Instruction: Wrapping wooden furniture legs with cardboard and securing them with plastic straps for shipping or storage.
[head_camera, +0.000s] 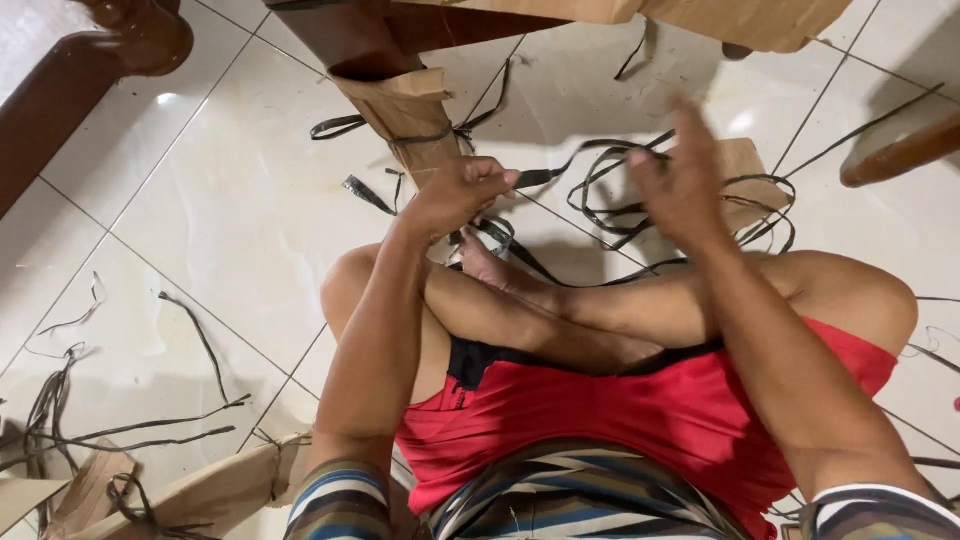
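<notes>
Nearest the camera, striped sleeves framed the lower edge of the view, and red shorts (620, 410) covered the lap of a person who sat cross-legged on the tiled floor (210, 230), one bare foot (490, 265) tucked in front of the shins. At the lower left, crumpled brown paper wrapping (200, 495) lay against the knee, with loose black strapping scraps (120, 435) strewn beside it, so that corner offered little free floor. Past the knees, the left hand (462, 192) was closed in a fist around a black plastic strap (545, 178), which ran rightward off the fingers into a tangle of strap loops (640, 200) on the floor. The fist sat just beside the lower edge of a wooden furniture leg (400, 110) wrapped in brown paper, a band of strap tied round that wrapping above the knuckles. The right hand (680, 185) was raised over the loops, fingers spread and open, blurred, holding nothing that could be made out; a flat piece of brown cardboard (750, 170) lay under the loops behind it. Between the two hands a narrow gap of bare tile showed. To the left of the wrapped leg, a wide stretch of pale tile lay open, bounded by a dark wooden rail (80, 80) at the upper left corner. Farthest off, more paper-covered furniture (740, 20) crossed the top edge, and another wooden piece (900, 155) jutted in from the right edge.
</notes>
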